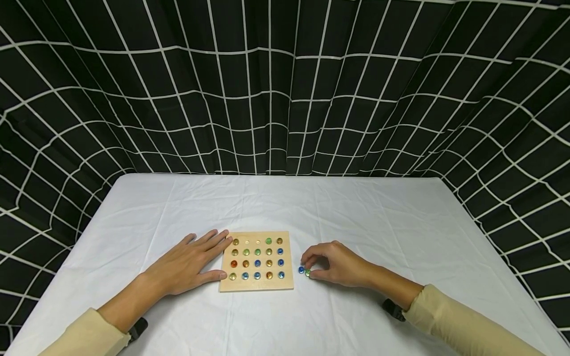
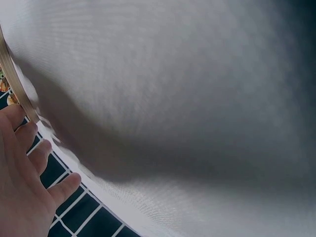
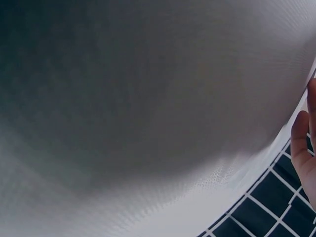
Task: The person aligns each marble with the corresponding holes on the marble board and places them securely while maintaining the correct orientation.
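A light wooden board [image 1: 256, 284] lies on the white cloth, with rows of coloured glass marbles in its hollows. Two hollows in its far row hold no marble. My left hand [image 1: 189, 264] rests flat along the board's left edge, fingers spread, thumb and fingertips on the wood; its fingers also show in the left wrist view. To the right of the board, a blue marble [image 1: 301, 270] lies on the cloth beside a green marble [image 1: 308, 273]. The thumb and forefinger of my right hand [image 1: 340, 264] pinch the green marble, partly covering it.
The white-clothed table [image 1: 378, 212] stretches out around the board on all sides. Behind and beside it hangs a black curtain [image 1: 276, 113] with a white grid. Dark wrist devices [image 1: 394, 310] sit under both forearms.
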Demonstrator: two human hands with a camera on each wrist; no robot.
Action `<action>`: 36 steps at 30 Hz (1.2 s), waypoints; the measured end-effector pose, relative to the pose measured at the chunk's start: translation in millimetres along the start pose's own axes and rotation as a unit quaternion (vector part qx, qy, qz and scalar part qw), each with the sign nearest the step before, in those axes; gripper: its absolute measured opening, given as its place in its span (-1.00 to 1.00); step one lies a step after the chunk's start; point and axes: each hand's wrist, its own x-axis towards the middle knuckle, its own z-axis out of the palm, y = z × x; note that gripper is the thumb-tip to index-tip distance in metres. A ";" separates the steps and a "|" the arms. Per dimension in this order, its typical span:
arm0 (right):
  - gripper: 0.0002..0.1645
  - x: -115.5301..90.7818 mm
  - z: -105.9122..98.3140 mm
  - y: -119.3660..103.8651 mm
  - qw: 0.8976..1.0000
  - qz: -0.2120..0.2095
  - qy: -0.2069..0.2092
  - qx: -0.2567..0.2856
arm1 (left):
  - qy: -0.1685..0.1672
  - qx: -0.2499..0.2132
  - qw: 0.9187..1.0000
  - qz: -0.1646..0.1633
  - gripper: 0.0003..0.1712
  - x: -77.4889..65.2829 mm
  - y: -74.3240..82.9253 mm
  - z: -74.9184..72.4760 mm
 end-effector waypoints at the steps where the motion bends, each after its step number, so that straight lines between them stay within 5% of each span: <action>1: -0.71 0.2 -0.3 -0.3 1.000 -0.001 0.000 0.000 | 0.000 -0.001 1.000 0.000 -0.09 0.0 0.1 -0.1; 36: -0.69 40.6 0.3 -18.4 0.996 -0.045 0.072 -0.040 | 0.005 0.000 1.000 0.000 -0.09 -0.5 -0.6 1.1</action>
